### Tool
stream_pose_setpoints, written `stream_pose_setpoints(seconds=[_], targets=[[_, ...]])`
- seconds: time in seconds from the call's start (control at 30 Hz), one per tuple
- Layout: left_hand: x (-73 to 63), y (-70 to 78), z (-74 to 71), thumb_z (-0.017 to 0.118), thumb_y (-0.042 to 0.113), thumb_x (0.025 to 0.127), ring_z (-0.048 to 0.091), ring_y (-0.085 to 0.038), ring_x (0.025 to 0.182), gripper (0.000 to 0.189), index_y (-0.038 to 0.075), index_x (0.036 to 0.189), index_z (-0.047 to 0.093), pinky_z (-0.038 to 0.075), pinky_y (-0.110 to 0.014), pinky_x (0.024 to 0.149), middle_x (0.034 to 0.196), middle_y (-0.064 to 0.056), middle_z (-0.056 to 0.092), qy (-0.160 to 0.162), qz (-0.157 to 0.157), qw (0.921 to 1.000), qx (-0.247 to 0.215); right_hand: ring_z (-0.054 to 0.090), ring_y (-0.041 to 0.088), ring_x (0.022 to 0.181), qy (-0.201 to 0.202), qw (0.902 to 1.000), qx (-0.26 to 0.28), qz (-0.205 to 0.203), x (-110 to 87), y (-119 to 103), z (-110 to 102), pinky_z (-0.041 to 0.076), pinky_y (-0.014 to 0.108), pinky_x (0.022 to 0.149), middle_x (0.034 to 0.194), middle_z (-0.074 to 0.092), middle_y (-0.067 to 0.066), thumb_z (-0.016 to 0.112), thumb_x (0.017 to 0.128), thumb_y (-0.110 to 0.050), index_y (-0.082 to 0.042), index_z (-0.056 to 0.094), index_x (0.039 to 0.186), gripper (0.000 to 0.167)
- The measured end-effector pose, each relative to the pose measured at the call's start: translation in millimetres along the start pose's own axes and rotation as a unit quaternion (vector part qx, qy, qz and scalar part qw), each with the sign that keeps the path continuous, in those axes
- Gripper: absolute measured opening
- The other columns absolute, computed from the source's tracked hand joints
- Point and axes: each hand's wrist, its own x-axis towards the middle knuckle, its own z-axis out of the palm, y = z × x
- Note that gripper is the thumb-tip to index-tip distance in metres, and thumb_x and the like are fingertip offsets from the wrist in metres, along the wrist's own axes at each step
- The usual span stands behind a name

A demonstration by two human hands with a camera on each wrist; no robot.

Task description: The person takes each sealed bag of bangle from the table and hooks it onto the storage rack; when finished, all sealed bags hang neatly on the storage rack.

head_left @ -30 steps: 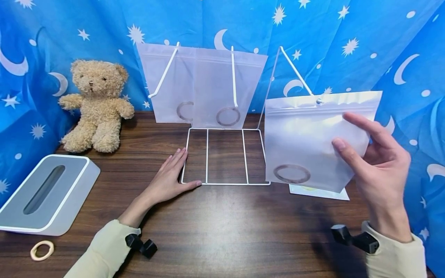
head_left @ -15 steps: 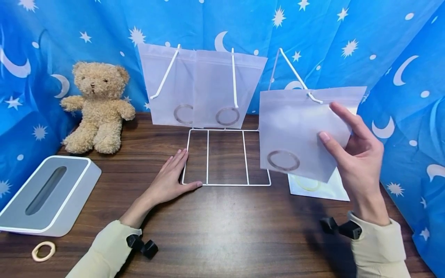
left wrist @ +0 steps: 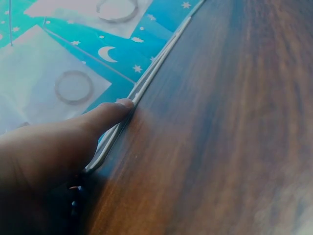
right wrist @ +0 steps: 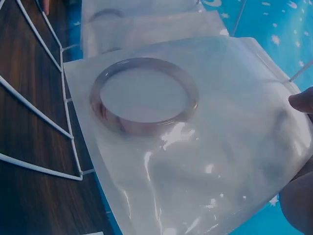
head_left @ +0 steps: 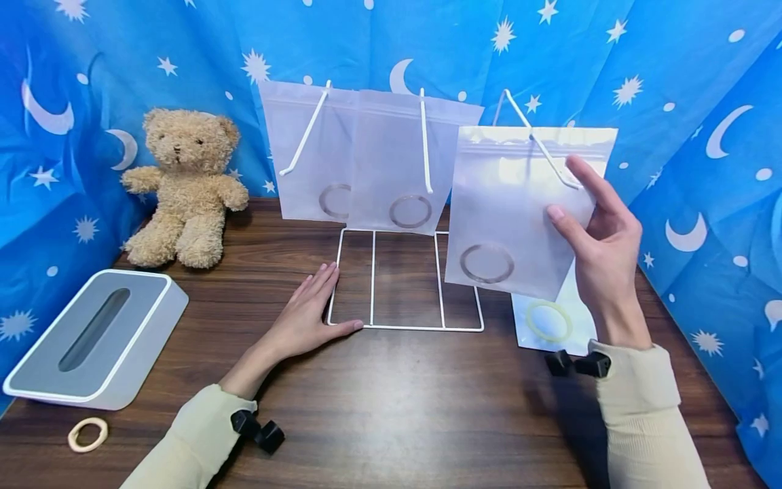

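Note:
A white wire rack (head_left: 415, 329) with three prongs stands on the table. My left hand (head_left: 302, 316) lies with straight fingers at the front left corner of its base; in the left wrist view the thumb (left wrist: 110, 113) touches the front wire. My right hand (head_left: 605, 251) pinches the right edge of a frosted zip bag (head_left: 507, 190) between thumb and fingers. The rack's right prong passes through the bag's top and shows in front of it. Inside, a brownish bangle (right wrist: 146, 128) lies near the bottom. Two similar bags (head_left: 391, 149) hang on the other prongs.
Under the right forearm, another bag (head_left: 527, 338) with a pale yellow bangle (head_left: 569, 326) lies on the table. A teddy bear (head_left: 186, 183) sits back left. In front of it are a grey-topped tissue box (head_left: 146, 346) and a cream ring (head_left: 75, 438). Starry blue cloth encloses the back and sides.
My right hand has moved left and back, sliding the bag farther along the right prong, whose tip now sticks out in front. My left hand has stayed on the rack's base.

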Motion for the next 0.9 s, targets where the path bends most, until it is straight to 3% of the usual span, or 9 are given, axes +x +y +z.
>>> stream_pose_setpoints(seconds=[0.33,0.67,0.8,0.9], targets=[[0.9,-0.5,0.0,0.059,0.072,0.082,0.010,-0.024,0.148,0.109,-0.001,0.154,0.022,0.008,-0.043,0.118,0.161,-0.014,0.018,0.000,0.004,1.0000,0.002,0.063,0.030,0.110,-0.006,0.9991,-0.014,0.039,41.2,29,1,0.057,0.029,0.078,0.135,0.051,0.017,0.071,0.086,0.004,-0.012,0.058,0.139,0.057],[1.1,0.6,1.4,0.061,0.070,0.082,0.009,-0.024,0.148,0.108,0.000,0.154,0.022,0.007,-0.043,0.118,0.161,-0.013,0.018,0.001,0.002,1.0000,-0.002,0.058,0.033,0.113,0.008,0.9994,-0.001,0.034,54.1,44,2,0.055,0.031,0.082,0.137,0.052,0.015,0.073,0.083,0.005,-0.011,0.060,0.136,0.057],[1.2,-0.3,1.4,0.061,0.070,0.082,0.009,-0.023,0.148,0.108,0.000,0.154,0.022,0.007,-0.042,0.118,0.161,-0.013,0.018,0.000,0.000,1.0000,0.000,0.053,0.035,0.120,-0.009,0.9996,-0.006,0.027,51.9,44,-2,0.052,0.035,0.089,0.143,0.047,0.011,0.071,0.085,0.004,-0.011,0.060,0.136,0.055],[1.6,-1.7,0.8,0.061,0.071,0.082,0.009,-0.023,0.148,0.109,0.000,0.154,0.022,0.007,-0.042,0.118,0.161,-0.013,0.018,0.002,0.001,1.0000,0.003,0.042,0.032,0.131,-0.014,0.9999,0.002,0.009,44.1,40,-6,0.042,0.040,0.104,0.147,0.042,0.011,0.067,0.087,0.004,-0.007,0.060,0.135,0.049]])
